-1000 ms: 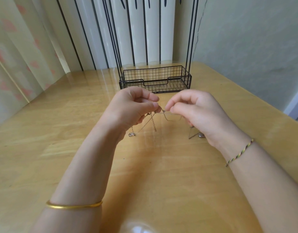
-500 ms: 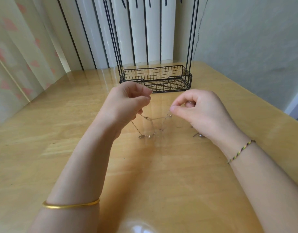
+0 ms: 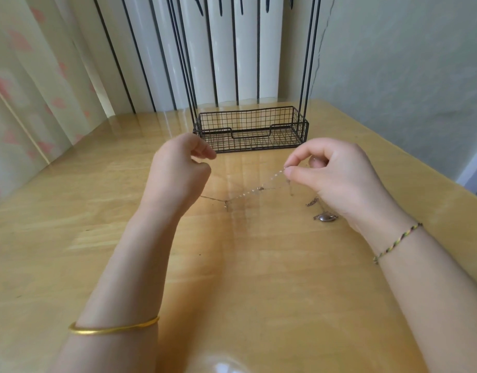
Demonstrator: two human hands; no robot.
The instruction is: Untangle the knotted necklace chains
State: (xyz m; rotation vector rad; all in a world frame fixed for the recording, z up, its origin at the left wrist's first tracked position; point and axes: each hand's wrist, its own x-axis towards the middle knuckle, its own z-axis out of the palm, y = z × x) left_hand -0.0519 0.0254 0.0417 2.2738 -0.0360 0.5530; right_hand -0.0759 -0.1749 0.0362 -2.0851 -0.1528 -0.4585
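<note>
Chains (image 3: 255, 190) hang stretched above the table (image 3: 70, 224) toward its far edge, right hand (image 3: 331, 179) pinching one end, left hand (image 3: 178, 170) curled shut, its hold hidden; I judge pulling further apart could tighten the knot or snap a link.

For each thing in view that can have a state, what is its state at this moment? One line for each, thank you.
Left hand: closed, raised off the table; any chain in its fingers cannot be seen.
Right hand: pinching a chain end.
Necklace chains: stretched between the hands, sagging to the table.
Pendant: lying on the table.
Wire basket: upright, looks empty.
</note>
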